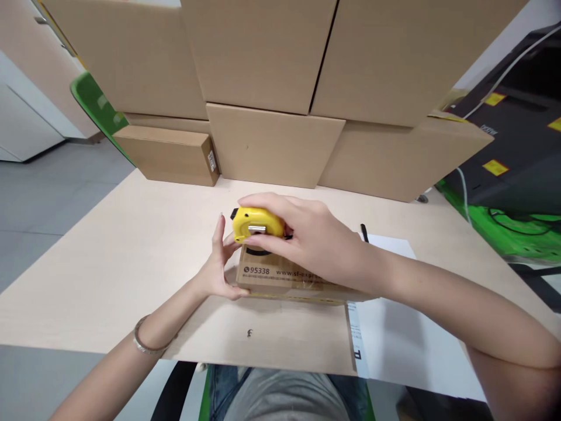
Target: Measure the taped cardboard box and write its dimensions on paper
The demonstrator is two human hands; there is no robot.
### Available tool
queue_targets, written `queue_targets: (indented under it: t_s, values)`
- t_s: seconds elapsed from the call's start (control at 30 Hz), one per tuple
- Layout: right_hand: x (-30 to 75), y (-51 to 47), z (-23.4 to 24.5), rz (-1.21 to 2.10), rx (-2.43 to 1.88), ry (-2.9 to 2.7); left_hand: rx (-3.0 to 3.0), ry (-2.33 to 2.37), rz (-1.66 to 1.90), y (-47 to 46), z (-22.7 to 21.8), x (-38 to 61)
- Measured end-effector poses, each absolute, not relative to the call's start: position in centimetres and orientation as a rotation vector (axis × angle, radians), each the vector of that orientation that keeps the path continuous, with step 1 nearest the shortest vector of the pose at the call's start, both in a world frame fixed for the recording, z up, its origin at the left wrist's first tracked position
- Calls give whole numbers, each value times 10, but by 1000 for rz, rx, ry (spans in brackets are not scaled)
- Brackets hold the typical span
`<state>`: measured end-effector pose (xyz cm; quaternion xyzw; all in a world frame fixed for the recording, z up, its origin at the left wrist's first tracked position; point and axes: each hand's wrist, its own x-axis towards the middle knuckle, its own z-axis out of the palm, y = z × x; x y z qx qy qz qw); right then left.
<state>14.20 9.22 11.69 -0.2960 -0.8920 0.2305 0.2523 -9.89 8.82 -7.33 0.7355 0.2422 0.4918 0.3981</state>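
My right hand is closed around a yellow tape measure, holding it on top of a small brown shipping box printed with "95338". At the box's left end my left hand has its fingers upright and its thumb low against the cardboard, touching both the box and the edge of the tape measure. The box lies on a pale wooden table, partly over a flat cardboard sheet.
Large cardboard boxes are stacked along the table's far edge, a smaller one lying at the left. A white paper lies at the right. A black pen lies behind my wrist. Green items and a black machine stand at the right.
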Motion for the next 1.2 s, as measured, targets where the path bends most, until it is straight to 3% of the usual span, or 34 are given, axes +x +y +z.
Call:
queue_targets:
  t_s: [0.3, 0.7, 1.2]
  values:
    - [163, 88, 110, 561, -897, -2567, 2084, 535, 1287, 92, -61, -97]
    - [333, 65, 95, 625, -1455, -2212, 2162, 546, 1291, 94, -62, -101]
    - [341, 60, 90, 613, -1506, -2217, 2247, 543, 1311, 93, -58, -101]
